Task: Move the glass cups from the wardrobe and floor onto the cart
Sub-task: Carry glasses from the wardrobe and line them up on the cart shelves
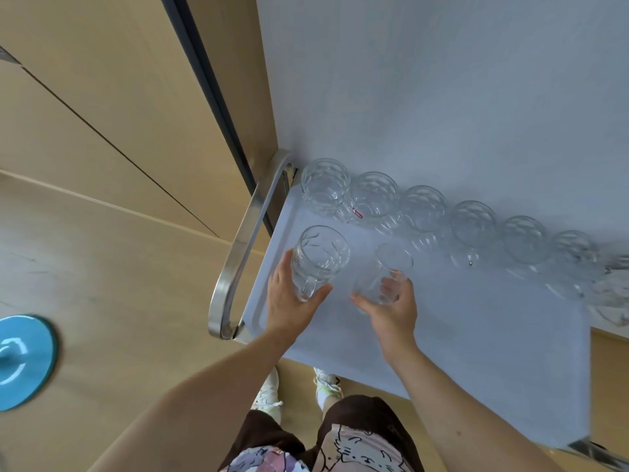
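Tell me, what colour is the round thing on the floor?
Bright blue; the round thing shows at the head view's left edge.

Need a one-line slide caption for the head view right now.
Left hand and right hand each set a glass mug on the cart.

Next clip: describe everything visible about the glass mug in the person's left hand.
The mug is clear, colourless glass with a dimpled, faceted wall and a looped handle on the side facing the person. It looks empty and stands roughly upright, mouth up, over the near-left corner of the cart's pale top, close to the metal push handle. The left hand grips it from below and behind, thumb by the handle. Whether its base already touches the cart cannot be told. It stands apart from the row of similar mugs behind.
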`<action>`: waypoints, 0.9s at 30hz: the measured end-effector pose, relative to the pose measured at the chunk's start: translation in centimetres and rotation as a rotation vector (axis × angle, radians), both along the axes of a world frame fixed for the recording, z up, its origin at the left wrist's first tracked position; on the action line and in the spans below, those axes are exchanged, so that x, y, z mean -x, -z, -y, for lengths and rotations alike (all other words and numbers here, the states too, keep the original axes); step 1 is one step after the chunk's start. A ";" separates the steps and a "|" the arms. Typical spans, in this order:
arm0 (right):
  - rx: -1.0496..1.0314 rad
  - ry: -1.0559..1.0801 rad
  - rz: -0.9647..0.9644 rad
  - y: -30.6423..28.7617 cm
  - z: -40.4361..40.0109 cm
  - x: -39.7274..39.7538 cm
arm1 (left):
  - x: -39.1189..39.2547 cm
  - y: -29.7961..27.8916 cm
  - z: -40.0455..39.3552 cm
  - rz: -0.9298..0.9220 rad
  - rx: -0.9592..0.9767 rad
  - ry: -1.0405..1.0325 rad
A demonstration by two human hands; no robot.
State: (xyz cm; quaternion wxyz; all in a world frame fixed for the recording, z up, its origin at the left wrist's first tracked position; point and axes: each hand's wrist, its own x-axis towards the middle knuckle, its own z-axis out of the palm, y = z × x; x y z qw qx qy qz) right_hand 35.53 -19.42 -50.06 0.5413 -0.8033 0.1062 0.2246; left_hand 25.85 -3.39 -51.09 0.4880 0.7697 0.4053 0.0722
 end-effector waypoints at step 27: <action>-0.014 0.056 -0.010 -0.8 -0.4 1.4 | -7.8 -6.6 -4.1 -0.264 -0.157 -0.016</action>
